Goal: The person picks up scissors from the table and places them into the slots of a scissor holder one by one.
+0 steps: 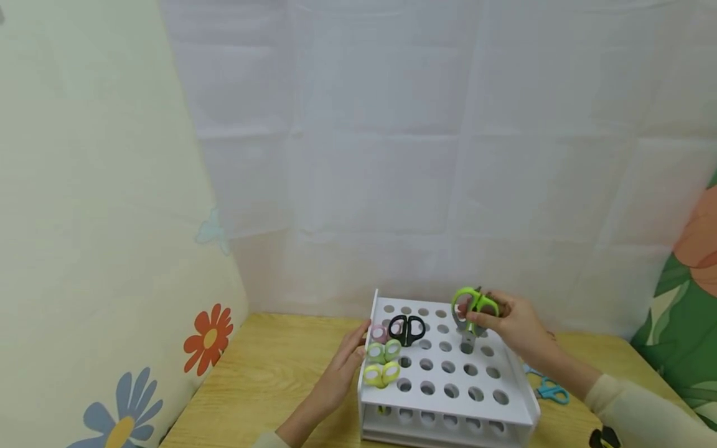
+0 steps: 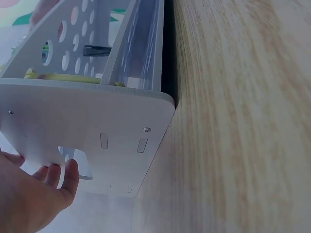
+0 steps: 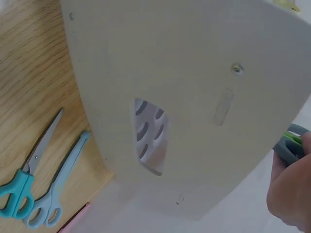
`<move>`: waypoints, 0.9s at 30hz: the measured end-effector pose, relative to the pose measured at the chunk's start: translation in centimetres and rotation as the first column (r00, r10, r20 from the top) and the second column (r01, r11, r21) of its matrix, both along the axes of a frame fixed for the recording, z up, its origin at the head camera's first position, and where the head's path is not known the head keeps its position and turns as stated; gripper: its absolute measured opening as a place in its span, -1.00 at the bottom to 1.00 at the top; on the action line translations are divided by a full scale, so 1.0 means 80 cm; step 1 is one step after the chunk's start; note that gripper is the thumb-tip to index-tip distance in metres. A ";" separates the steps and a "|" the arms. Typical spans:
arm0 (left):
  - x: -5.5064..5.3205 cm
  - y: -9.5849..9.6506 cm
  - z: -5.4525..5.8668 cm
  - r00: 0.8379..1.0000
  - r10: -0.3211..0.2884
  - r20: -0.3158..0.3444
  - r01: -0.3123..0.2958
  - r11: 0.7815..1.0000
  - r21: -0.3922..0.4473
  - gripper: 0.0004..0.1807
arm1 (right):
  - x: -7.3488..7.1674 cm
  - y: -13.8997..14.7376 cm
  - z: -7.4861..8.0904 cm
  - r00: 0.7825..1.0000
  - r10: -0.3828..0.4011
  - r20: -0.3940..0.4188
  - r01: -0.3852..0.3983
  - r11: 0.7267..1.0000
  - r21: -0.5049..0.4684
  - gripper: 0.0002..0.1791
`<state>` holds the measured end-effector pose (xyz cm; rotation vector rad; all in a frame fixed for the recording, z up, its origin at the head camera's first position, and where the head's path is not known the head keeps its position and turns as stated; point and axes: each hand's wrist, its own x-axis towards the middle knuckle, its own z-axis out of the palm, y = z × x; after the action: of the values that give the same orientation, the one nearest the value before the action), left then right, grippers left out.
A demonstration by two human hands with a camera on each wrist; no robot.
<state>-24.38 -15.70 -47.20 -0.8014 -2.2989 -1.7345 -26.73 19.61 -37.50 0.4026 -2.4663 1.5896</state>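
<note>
A white rack (image 1: 458, 373) with rows of round holes stands on the table. My right hand (image 1: 518, 323) pinches green scissors (image 1: 476, 305) by the handles above its right half, blades down at a hole. Against the rack's left side panel (image 2: 92, 114) rests my left hand (image 1: 338, 367), its fingertips by the cut-out. Black scissors (image 1: 407, 330), pink scissors (image 1: 379, 333), light green scissors (image 1: 384, 351) and yellow scissors (image 1: 382, 374) sit in holes on the left, handles up.
Right of the rack, teal scissors (image 3: 19, 191) and light blue scissors (image 3: 51, 201) lie on the wooden table (image 1: 269, 373), near a partly seen pink item (image 3: 75, 217). A black and yellow object (image 1: 605, 437) shows at the bottom edge. A white sheet (image 1: 392, 155) hangs behind.
</note>
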 end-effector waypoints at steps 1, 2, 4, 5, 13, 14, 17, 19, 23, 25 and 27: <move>0.000 0.000 -0.001 1.000 0.000 -0.002 0.000 1.000 -0.001 -0.44 | 0.001 0.001 -0.002 1.000 0.003 -0.015 -0.003 1.000 0.025 -0.59; 0.001 0.000 -0.001 1.000 -0.001 -0.002 0.001 1.000 -0.002 -0.44 | 0.002 0.001 -0.004 1.000 0.009 -0.026 -0.008 0.999 0.044 -0.61; 0.003 0.001 -0.002 1.000 -0.006 -0.007 0.006 1.000 -0.004 -0.44 | 0.004 0.001 -0.006 0.999 0.008 -0.046 -0.003 0.996 0.092 -0.63; 0.003 0.001 -0.002 1.000 -0.005 -0.006 0.005 1.000 -0.005 -0.44 | 0.004 0.001 -0.007 0.998 0.008 -0.057 -0.001 0.993 0.118 -0.63; 0.004 0.002 0.002 1.000 0.011 -0.006 -0.011 1.000 0.002 -0.44 | 0.001 -0.001 -0.016 0.994 0.036 -0.101 -0.014 0.976 0.217 -0.57; 0.003 0.002 0.002 1.000 0.008 -0.007 -0.008 1.000 0.003 -0.44 | 0.000 -0.001 -0.018 0.993 0.040 -0.109 -0.015 0.975 0.224 -0.56; 0.001 0.002 0.000 1.000 0.005 -0.005 -0.005 1.000 -0.007 -0.44 | 0.000 0.000 -0.024 0.991 0.047 -0.122 -0.016 0.971 0.238 -0.57; 0.001 0.001 -0.002 1.000 0.000 0.007 0.000 1.000 -0.009 -0.44 | 0.001 0.000 -0.028 0.992 0.049 -0.118 -0.019 0.971 0.239 -0.58; 0.001 0.001 -0.005 1.000 0.002 0.011 -0.002 1.000 -0.007 -0.44 | 0.000 0.000 -0.033 0.993 0.054 -0.103 -0.030 0.975 0.222 -0.60; 0.001 0.001 -0.005 1.000 0.004 0.005 -0.004 1.000 -0.001 -0.44 | -0.002 -0.001 -0.033 0.993 0.054 -0.109 -0.030 0.976 0.215 -0.59; 0.000 0.002 -0.003 1.000 0.007 -0.004 -0.007 1.000 0.007 -0.44 | -0.005 -0.002 -0.031 0.991 0.062 -0.115 -0.036 0.977 0.210 -0.60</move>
<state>-24.34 -15.57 -47.45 -0.7948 -2.2892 -1.7348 -27.13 19.45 -39.99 0.5770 -2.5542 1.2853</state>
